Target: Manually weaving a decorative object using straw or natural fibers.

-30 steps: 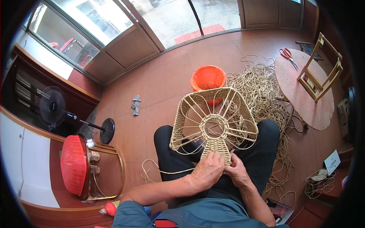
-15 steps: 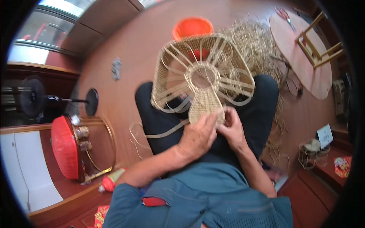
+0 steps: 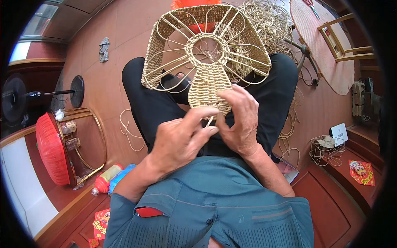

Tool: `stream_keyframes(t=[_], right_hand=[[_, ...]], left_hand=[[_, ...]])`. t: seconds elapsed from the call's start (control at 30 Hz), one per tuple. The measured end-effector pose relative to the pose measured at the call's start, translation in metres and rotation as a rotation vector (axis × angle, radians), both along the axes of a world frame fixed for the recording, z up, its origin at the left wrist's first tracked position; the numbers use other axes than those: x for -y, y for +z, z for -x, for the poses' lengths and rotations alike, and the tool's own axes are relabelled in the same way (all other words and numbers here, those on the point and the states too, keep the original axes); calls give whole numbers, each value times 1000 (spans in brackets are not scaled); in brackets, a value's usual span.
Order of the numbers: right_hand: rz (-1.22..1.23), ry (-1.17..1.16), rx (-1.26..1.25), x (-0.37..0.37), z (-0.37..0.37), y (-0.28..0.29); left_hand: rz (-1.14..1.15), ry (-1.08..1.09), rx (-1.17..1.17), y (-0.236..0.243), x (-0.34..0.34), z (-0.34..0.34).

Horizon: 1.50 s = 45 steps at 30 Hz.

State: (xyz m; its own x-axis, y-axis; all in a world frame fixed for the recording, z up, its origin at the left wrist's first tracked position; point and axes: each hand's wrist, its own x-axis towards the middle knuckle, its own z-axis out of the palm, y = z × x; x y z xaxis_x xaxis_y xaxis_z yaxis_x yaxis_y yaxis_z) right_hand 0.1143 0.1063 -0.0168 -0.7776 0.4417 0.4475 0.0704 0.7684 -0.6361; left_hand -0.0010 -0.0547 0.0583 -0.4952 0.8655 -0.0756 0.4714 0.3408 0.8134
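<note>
A half-woven straw basket [image 3: 262, 56] rests across my knees, its wire spokes spreading from a wrapped ring [image 3: 189, 51] to woven side walls. From that ring a tightly woven tongue-shaped panel [image 3: 206, 84] runs toward my body. At the panel's near end my left hand [image 3: 175, 138] pinches a short pale straw cord [image 3: 210, 121] between thumb and forefinger. My right hand [image 3: 242, 118] grips the panel's right edge near the tip, fingers on top and thumb beside the cord. Part of the tip is hidden by the fingers.
A heap of loose straw cord [image 3: 271, 25] lies beyond my right knee, by a round board [image 3: 306, 33] and a wooden stool frame [image 3: 339, 51]. An orange bucket [image 3: 194, 4] stands behind the basket. At left are a fan [image 3: 77, 91] and a red lantern [image 3: 51, 149].
My left hand has turned from lying over the panel to pinching the cord at its tip. My right hand has moved onto the panel's edge. The strand across my left thigh no longer shows.
</note>
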Motion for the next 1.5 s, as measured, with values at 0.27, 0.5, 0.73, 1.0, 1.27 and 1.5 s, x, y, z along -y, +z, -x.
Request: stream_keyframes(t=[0.27, 0.5, 0.73, 1.0, 1.27, 1.5], right_hand=[[441, 277, -54, 17, -5, 18], [827, 312, 109, -31, -30, 65], [706, 38, 513, -65, -32, 100], [-86, 296, 264, -19, 9, 91], [529, 6, 184, -34, -1, 43], [477, -48, 104, -43, -13, 31]], left_hand=[[-479, 189, -11, 58, 72, 78], [-461, 469, 320, 47, 98, 106], [-288, 244, 197, 24, 37, 76], [-369, -22, 129, 7, -33, 33], [-378, 283, 372, -36, -6, 42], [-197, 169, -214, -70, 12, 14]])
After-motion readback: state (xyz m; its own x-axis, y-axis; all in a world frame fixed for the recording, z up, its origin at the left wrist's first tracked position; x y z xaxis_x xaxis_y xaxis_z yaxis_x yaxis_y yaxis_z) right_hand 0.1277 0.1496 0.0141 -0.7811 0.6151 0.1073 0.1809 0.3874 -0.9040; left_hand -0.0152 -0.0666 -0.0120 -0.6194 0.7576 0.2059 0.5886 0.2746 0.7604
